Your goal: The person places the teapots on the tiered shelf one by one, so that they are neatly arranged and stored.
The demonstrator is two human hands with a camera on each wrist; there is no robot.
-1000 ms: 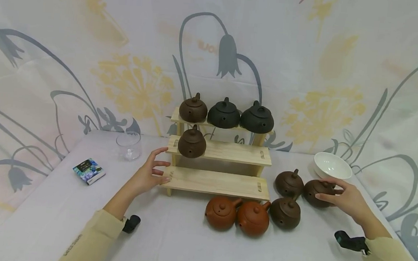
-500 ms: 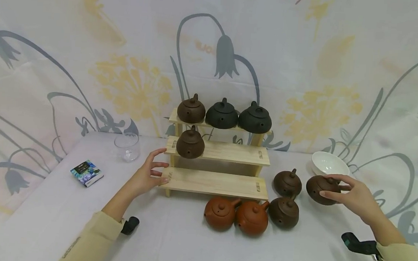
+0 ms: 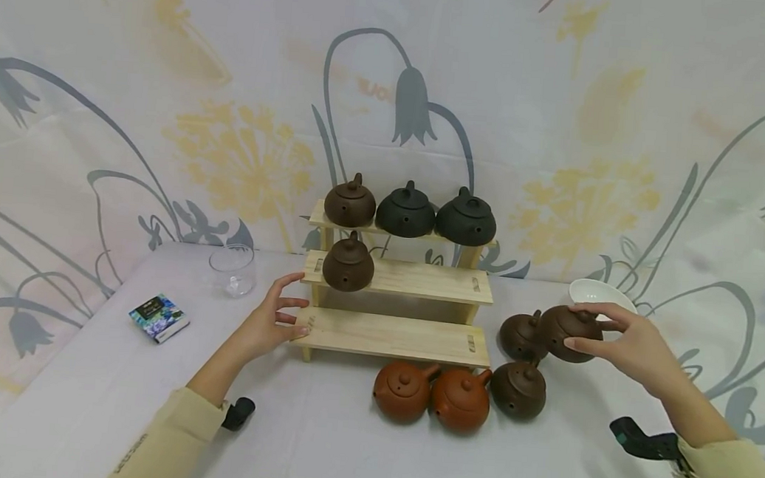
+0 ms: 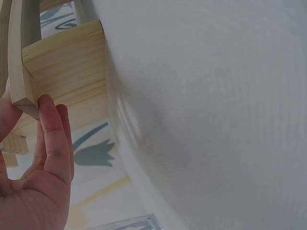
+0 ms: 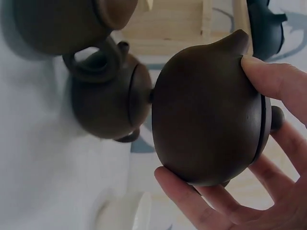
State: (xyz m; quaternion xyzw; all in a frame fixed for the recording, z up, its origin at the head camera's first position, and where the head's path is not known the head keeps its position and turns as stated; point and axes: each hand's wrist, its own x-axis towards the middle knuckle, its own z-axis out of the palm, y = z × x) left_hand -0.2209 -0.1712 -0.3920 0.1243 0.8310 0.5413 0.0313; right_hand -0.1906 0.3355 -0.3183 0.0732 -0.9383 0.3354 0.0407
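Note:
My right hand (image 3: 634, 353) holds a dark brown teapot (image 3: 565, 333) above the table, thumb on one side and fingers on the other; in the right wrist view the teapot (image 5: 206, 115) is turned on its side by the camera angle. Just left of it, partly covered, sits another brown teapot (image 3: 519, 337), with a further brown teapot (image 3: 518, 393) in front. My left hand (image 3: 268, 323) pinches the left end of the lowest board of a three-tier wooden shelf (image 3: 389, 334); the left wrist view shows thumb and fingers on either side of the board (image 4: 21, 72).
The top tier bears a brown teapot (image 3: 350, 206) and two black teapots (image 3: 406, 212). A brown teapot (image 3: 349, 266) stands left on the middle tier. Two reddish teapots (image 3: 402, 396) sit before the shelf. A white bowl (image 3: 595, 291), glass cup (image 3: 233, 273) and small book (image 3: 159, 317) flank it.
My right hand has raised the brown teapot off the table, first rightward, then up and left toward the other brown teapot. My left hand has stayed on the shelf.

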